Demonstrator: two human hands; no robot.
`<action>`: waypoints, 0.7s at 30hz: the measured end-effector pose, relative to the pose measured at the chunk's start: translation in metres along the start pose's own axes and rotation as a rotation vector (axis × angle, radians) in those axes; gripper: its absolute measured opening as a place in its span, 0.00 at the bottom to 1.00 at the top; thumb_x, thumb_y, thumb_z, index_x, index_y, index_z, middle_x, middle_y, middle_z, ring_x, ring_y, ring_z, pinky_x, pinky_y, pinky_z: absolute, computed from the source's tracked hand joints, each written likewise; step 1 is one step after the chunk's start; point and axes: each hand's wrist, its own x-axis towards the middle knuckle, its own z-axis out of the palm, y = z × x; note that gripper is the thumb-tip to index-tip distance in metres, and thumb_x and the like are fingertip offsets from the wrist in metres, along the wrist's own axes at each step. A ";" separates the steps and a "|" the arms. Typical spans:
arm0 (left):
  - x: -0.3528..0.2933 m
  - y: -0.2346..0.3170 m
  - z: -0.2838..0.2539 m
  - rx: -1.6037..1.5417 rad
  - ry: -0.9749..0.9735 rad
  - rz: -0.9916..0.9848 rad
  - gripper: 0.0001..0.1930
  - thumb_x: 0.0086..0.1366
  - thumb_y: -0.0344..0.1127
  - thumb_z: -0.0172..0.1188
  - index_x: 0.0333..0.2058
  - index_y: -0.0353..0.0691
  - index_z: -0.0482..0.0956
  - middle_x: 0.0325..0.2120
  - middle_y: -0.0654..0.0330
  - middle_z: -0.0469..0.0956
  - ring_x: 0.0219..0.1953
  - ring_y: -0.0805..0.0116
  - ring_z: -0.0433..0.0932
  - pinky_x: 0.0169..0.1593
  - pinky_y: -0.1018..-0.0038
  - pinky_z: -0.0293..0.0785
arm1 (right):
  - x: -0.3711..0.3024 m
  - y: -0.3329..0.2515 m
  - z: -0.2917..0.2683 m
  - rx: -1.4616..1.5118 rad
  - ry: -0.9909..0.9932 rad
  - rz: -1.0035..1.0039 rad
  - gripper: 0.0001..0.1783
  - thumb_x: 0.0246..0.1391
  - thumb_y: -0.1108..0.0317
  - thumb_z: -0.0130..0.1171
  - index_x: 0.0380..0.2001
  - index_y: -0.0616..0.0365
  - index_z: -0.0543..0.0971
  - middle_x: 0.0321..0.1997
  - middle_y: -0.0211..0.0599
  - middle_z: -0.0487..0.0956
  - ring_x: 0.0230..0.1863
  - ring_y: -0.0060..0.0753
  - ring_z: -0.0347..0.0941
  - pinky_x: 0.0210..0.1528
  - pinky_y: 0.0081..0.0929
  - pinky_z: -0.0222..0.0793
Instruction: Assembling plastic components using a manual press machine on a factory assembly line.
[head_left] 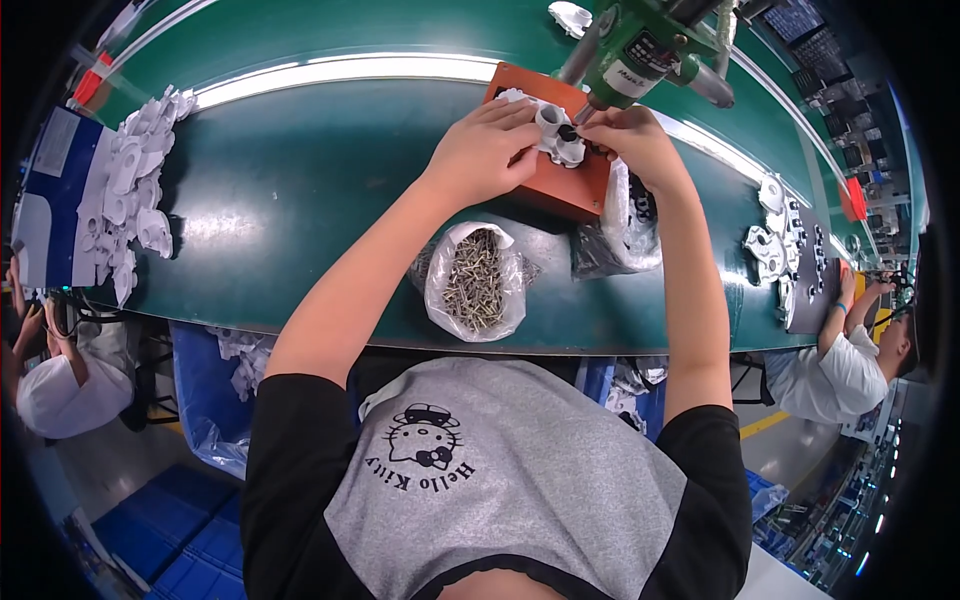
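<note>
My left hand (487, 150) rests on a white plastic part (556, 132) that sits on an orange block (560, 185) on the green belt. My right hand (632, 140) pinches a small dark piece at the part's edge, right under the tip of a hanging green power screwdriver (640, 50). An open plastic bag of screws (475, 280) lies just in front of the block, between my forearms. A second bag with dark pieces (620, 230) sits under my right wrist.
A heap of white plastic parts (135, 190) lies at the left on the green conveyor belt (300, 180). More white parts (775, 250) sit at the right. Other people work at both sides. Blue bins (190, 540) stand on the floor below.
</note>
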 end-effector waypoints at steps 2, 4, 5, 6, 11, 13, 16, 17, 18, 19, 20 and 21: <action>0.001 0.000 0.000 0.005 0.007 0.009 0.06 0.56 0.33 0.55 0.30 0.39 0.76 0.43 0.58 0.78 0.51 0.61 0.74 0.58 0.65 0.68 | 0.001 -0.002 -0.001 0.000 -0.017 0.017 0.07 0.46 0.68 0.61 0.26 0.61 0.80 0.21 0.29 0.76 0.24 0.17 0.67 0.27 0.18 0.61; 0.001 0.001 0.000 0.010 0.012 0.018 0.05 0.55 0.33 0.56 0.30 0.39 0.76 0.42 0.58 0.78 0.51 0.61 0.74 0.57 0.65 0.68 | 0.003 -0.004 -0.003 0.026 -0.056 -0.031 0.07 0.46 0.67 0.63 0.25 0.59 0.79 0.21 0.27 0.76 0.21 0.16 0.66 0.24 0.18 0.60; 0.002 0.001 0.001 0.022 0.015 0.027 0.05 0.55 0.33 0.56 0.30 0.39 0.76 0.42 0.59 0.78 0.51 0.61 0.74 0.57 0.65 0.68 | 0.005 -0.003 -0.003 0.026 -0.057 -0.029 0.07 0.46 0.67 0.63 0.25 0.59 0.79 0.21 0.27 0.76 0.21 0.16 0.66 0.24 0.18 0.60; 0.002 0.001 0.001 0.034 0.017 0.036 0.05 0.55 0.32 0.56 0.30 0.39 0.76 0.42 0.59 0.78 0.50 0.61 0.75 0.57 0.65 0.69 | 0.008 -0.003 -0.003 -0.031 -0.062 0.009 0.08 0.46 0.66 0.64 0.25 0.59 0.79 0.21 0.27 0.75 0.20 0.16 0.66 0.22 0.17 0.59; 0.002 -0.001 0.002 0.024 0.038 0.038 0.05 0.55 0.33 0.56 0.29 0.39 0.75 0.41 0.59 0.78 0.50 0.60 0.75 0.56 0.64 0.69 | 0.021 -0.006 -0.010 -0.171 -0.172 0.009 0.12 0.45 0.62 0.68 0.27 0.59 0.78 0.21 0.26 0.74 0.17 0.16 0.65 0.17 0.15 0.58; 0.000 -0.003 0.002 0.031 0.046 0.031 0.05 0.55 0.33 0.56 0.29 0.39 0.75 0.42 0.59 0.78 0.50 0.60 0.75 0.56 0.64 0.69 | 0.025 -0.010 -0.012 -0.210 -0.248 0.021 0.13 0.45 0.63 0.68 0.29 0.60 0.77 0.21 0.26 0.73 0.17 0.16 0.67 0.17 0.16 0.60; -0.001 -0.005 -0.003 0.038 0.053 0.021 0.05 0.55 0.33 0.56 0.29 0.39 0.75 0.42 0.58 0.78 0.50 0.59 0.75 0.56 0.63 0.69 | 0.042 -0.009 -0.032 -0.073 -0.405 -0.015 0.14 0.48 0.63 0.66 0.34 0.61 0.79 0.30 0.33 0.79 0.22 0.22 0.73 0.22 0.19 0.68; 0.005 -0.001 0.000 0.005 0.041 0.034 0.05 0.55 0.32 0.56 0.29 0.39 0.75 0.42 0.58 0.78 0.49 0.59 0.75 0.57 0.63 0.69 | 0.064 0.033 -0.068 0.031 -0.296 -0.127 0.14 0.50 0.63 0.63 0.36 0.61 0.79 0.34 0.34 0.79 0.28 0.24 0.75 0.28 0.20 0.70; 0.011 0.002 0.005 -0.027 0.028 0.043 0.05 0.55 0.32 0.56 0.29 0.39 0.75 0.42 0.58 0.78 0.49 0.59 0.75 0.57 0.63 0.69 | 0.087 0.073 -0.100 0.134 -0.189 -0.239 0.14 0.53 0.63 0.60 0.38 0.61 0.79 0.37 0.36 0.80 0.34 0.25 0.76 0.34 0.22 0.73; -0.001 -0.004 -0.004 -0.009 0.030 0.011 0.05 0.55 0.32 0.56 0.30 0.39 0.75 0.42 0.58 0.77 0.49 0.59 0.75 0.57 0.62 0.68 | 0.078 -0.001 -0.083 0.948 -0.289 -0.226 0.12 0.58 0.67 0.53 0.41 0.61 0.78 0.42 0.35 0.79 0.44 0.27 0.74 0.46 0.26 0.72; 0.004 -0.002 0.000 -0.014 0.042 0.021 0.05 0.55 0.32 0.56 0.30 0.39 0.75 0.42 0.58 0.77 0.49 0.59 0.75 0.57 0.62 0.68 | 0.072 -0.046 -0.092 0.189 0.171 -0.231 0.14 0.61 0.64 0.49 0.44 0.60 0.76 0.43 0.34 0.79 0.45 0.29 0.74 0.46 0.29 0.72; 0.001 -0.003 -0.002 0.002 0.041 0.018 0.05 0.55 0.33 0.56 0.30 0.39 0.75 0.42 0.57 0.77 0.49 0.59 0.75 0.58 0.62 0.68 | 0.079 -0.071 -0.098 0.194 0.149 -0.246 0.14 0.61 0.64 0.49 0.44 0.60 0.76 0.43 0.34 0.79 0.45 0.29 0.74 0.46 0.29 0.72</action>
